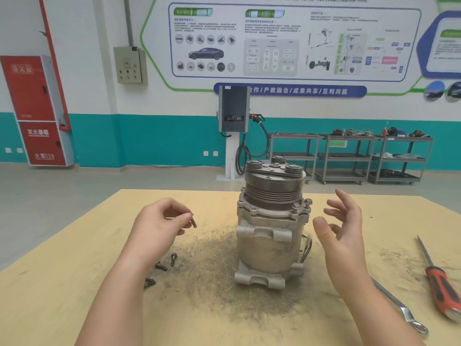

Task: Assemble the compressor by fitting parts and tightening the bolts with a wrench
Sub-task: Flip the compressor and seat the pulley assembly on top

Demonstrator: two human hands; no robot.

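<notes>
step: bolt fitting, as i judge it; two bolts (302, 204) already stand in the flange on the compressor's right side, not yet run down, and more wait loose.
compressor: the compressor (270, 228) stands upright, pulley end up, mid-table on the wooden table (74, 283), over a dark grimy smear.
left hand: the left hand (159, 224) pinches one bolt (193, 220) between thumb and fingertips, held in the air left of the compressor, apart from it.
right hand: the right hand (343, 228) is spread wide, fingers relaxed, holding nothing, just right of the housing and not touching it.
spares: three loose bolts (162, 267) lie on the table under the left forearm.
tools: the wrench (399, 305) and a red-handled screwdriver (440, 283) lie at right, untouched.
next: probably steady the body with the free hand, seat the held bolt in an empty flange hole, start it by finger.
writing: the blue wall banner (299, 91) reads partly "产教融合/成果共享/互利共赢"; the red cabinet (37, 111) shows "119".
</notes>
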